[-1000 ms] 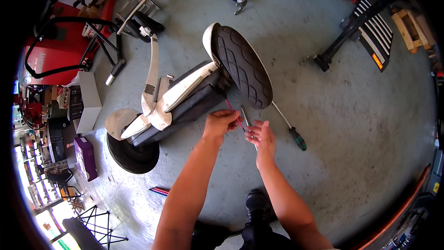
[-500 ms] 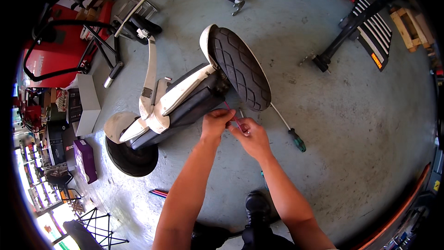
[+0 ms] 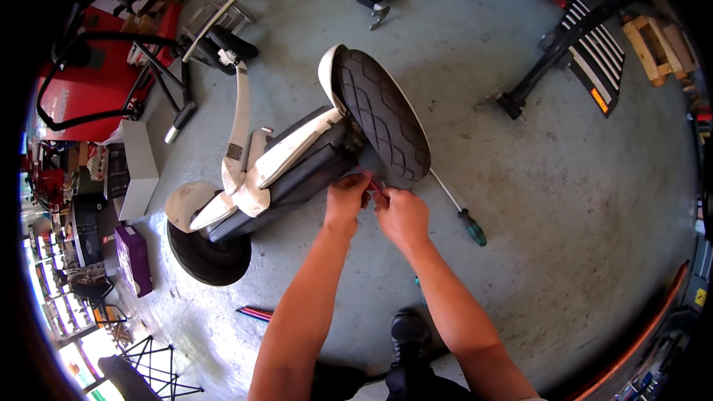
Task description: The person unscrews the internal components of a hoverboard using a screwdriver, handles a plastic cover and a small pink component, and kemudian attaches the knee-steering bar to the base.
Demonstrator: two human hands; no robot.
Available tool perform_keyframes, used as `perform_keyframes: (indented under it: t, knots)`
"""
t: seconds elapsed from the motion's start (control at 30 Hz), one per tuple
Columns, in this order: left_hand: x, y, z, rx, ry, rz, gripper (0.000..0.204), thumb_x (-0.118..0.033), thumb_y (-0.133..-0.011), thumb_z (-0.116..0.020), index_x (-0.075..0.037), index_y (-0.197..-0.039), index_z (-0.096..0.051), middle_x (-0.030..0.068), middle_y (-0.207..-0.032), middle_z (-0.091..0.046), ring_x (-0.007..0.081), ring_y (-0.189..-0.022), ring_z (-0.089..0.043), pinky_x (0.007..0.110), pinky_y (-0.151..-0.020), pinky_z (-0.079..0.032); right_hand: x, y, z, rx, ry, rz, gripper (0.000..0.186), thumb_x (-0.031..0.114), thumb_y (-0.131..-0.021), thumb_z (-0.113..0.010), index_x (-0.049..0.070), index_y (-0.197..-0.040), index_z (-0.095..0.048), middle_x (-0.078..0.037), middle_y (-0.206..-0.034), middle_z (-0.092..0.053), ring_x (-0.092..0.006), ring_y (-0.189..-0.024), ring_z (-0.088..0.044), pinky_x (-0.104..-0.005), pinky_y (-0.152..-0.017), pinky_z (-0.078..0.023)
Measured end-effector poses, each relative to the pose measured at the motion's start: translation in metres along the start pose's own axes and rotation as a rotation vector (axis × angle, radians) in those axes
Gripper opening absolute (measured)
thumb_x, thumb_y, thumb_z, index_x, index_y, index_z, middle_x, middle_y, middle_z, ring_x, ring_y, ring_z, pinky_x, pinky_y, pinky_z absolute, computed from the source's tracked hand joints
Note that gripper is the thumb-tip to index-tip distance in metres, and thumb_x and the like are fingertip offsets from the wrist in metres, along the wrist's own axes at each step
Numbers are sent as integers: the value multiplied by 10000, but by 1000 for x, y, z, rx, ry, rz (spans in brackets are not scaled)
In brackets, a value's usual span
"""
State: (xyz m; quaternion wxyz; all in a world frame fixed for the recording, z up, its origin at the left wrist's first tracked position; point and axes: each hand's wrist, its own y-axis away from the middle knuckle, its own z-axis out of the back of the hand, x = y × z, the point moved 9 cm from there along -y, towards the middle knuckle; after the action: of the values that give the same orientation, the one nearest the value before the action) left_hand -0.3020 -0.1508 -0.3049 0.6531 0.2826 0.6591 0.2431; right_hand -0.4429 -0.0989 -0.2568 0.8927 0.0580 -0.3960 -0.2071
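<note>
A white and black self-balancing scooter (image 3: 297, 152) lies tipped on the floor, its large treaded tyre (image 3: 382, 115) uppermost at the right end. My left hand (image 3: 346, 200) is beside the scooter's dark body, fingers pinched on a thin red strip (image 3: 375, 187). The strip runs across to my right hand (image 3: 403, 217), which is closed on its other end just below the tyre. Whether it is a tube or a wire I cannot make out. Right of the tyre lies a long screwdriver (image 3: 472, 229) with a green and black handle, its shaft reaching toward the wheel.
Several coloured strips (image 3: 255, 313) lie left of my left forearm. A purple box (image 3: 134, 260) and a grey-white box (image 3: 141, 171) stand at left. Black metal frames (image 3: 178, 89) are at upper left. A black stand (image 3: 535, 78) and wooden pallet (image 3: 653, 48) are at upper right.
My right hand has turned over, its back now facing up and its fingers curled tighter. Less of the red strip shows between my hands. The scooter looks still.
</note>
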Motion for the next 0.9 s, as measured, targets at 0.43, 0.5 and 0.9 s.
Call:
perform_keyframes:
  t: [0.43,0.5,0.9]
  knots:
    - [11,-4,14,30,65,32,262,-214,-843,-862,2,-944,-754,39,-825,-725,97,-612,-543,259,-545,-399,10,5,-13,124,-159,-12,220,255,-952,-624,73,-919,-741,-201,-850,-722,-407,-818,-691,-514,-718,-539]
    - [9,-4,14,-34,29,29,267,-221,-839,-868,0,-934,-752,36,-834,-723,95,-608,-536,258,-543,-396,10,7,-11,93,-124,2,202,243,-947,-630,75,-934,-741,-194,-856,-723,-401,-828,-689,-509,-722,-540]
    - [3,1,-2,73,5,15,221,-223,-881,-835,-25,-920,-745,50,-808,-722,78,-598,-532,247,-518,-398,-3,10,-3,-8,-82,-29,191,226,-913,-677,71,-972,-771,-214,-840,-701,-410,-814,-679,-509,-724,-538]
